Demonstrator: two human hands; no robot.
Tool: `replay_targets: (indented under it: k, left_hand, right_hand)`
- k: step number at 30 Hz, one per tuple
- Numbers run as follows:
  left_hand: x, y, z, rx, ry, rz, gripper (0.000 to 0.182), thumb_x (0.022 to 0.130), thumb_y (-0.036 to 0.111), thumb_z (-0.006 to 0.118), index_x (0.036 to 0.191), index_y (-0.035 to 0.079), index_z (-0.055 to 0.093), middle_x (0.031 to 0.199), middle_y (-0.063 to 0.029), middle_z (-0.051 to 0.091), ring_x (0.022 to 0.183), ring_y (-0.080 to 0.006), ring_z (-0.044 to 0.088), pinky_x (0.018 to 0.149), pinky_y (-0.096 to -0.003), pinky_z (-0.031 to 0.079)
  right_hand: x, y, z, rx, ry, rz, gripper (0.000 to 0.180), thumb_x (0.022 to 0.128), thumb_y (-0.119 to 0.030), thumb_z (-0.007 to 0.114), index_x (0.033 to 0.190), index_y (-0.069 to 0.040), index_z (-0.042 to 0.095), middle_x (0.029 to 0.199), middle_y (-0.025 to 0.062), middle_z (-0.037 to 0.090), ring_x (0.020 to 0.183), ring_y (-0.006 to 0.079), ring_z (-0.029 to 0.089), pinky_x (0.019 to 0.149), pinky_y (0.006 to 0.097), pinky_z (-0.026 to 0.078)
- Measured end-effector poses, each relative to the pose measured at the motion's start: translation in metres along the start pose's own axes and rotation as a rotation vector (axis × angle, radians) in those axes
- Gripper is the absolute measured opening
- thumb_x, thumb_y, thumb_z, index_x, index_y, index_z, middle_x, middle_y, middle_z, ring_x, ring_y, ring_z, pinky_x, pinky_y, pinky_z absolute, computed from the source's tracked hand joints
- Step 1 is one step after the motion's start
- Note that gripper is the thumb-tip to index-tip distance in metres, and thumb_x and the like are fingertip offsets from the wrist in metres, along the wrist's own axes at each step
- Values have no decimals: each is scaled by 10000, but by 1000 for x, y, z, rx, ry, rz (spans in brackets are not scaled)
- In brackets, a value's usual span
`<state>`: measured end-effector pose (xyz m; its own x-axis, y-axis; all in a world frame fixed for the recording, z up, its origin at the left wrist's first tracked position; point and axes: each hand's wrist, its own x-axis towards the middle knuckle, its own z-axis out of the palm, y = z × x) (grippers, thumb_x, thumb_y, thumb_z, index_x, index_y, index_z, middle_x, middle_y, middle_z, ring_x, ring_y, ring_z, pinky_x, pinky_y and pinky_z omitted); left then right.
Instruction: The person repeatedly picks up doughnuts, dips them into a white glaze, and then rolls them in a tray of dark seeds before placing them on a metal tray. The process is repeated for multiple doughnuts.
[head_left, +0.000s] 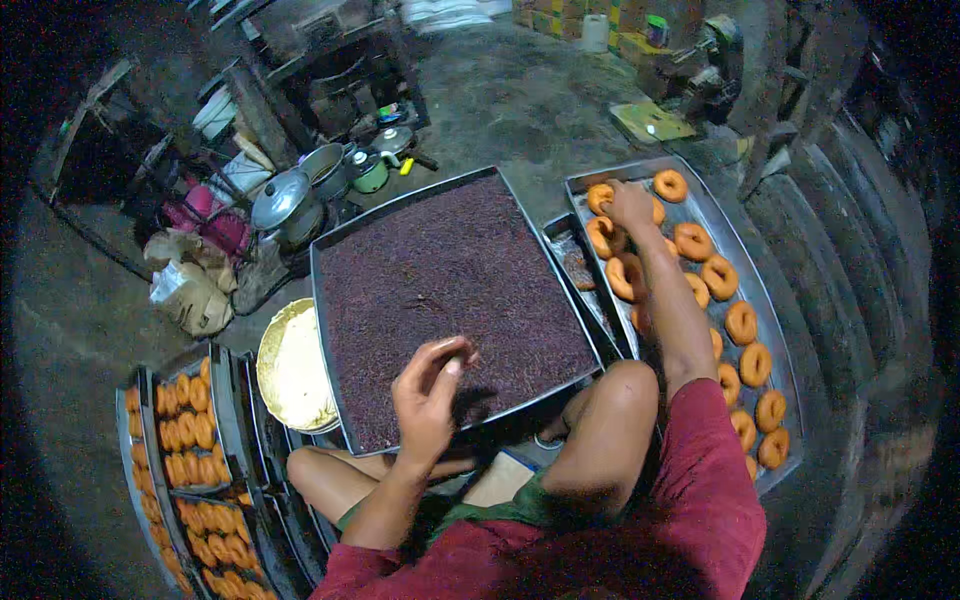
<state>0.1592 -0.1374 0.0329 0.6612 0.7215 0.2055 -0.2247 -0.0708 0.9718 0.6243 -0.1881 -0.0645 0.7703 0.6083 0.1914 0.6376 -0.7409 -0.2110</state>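
Observation:
A large metal tray (457, 427) filled with dark brown sprinkles (442, 285) lies before my knees. Above its near part hovers my left hand (427, 394), fingers half curled and thumb a little apart, with nothing visible in it. At the far left corner of the long metal tray (786, 375) on my right, my right hand (630, 204) grips the edge of a ring doughnut (599, 198). Plain ring doughnuts (694, 241) lie in rows there, some hidden under my right forearm.
A narrow pan (576, 262) sits between both trays. On my left stand a round tub with pale contents (296, 367) and racked trays of glazed-looking doughnuts (191, 427). Pots (281, 201), a green kettle (369, 172) and bags (196, 296) crowd the far left floor. Steps (810, 247) rise at right.

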Motion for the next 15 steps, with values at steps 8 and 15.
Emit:
replay_targets:
  k: [8, 15]
  left_hand:
    - [-48, -18, -87, 225, 385, -14, 169, 938, -48, 533, 1059, -61, 649, 1039, -128, 638, 968, -195, 650, 895, -315, 529]
    - [-29, -36, -81, 62, 272, -9, 159, 924, -4, 585, 1042, -26, 689, 993, -117, 668, 931, -170, 653, 835, -294, 509]
  right_hand:
    - [8, -4, 30, 54, -48, -239, 777, 756, -352, 720, 1433, -124, 416, 1366, 267, 477, 1225, 439, 501, 1000, 523, 435]
    - [-15, 49, 62, 75, 8, -422, 869, 660, -220, 844, 1417, -98, 435, 1287, 197, 508, 1219, 406, 472, 1018, 461, 403]
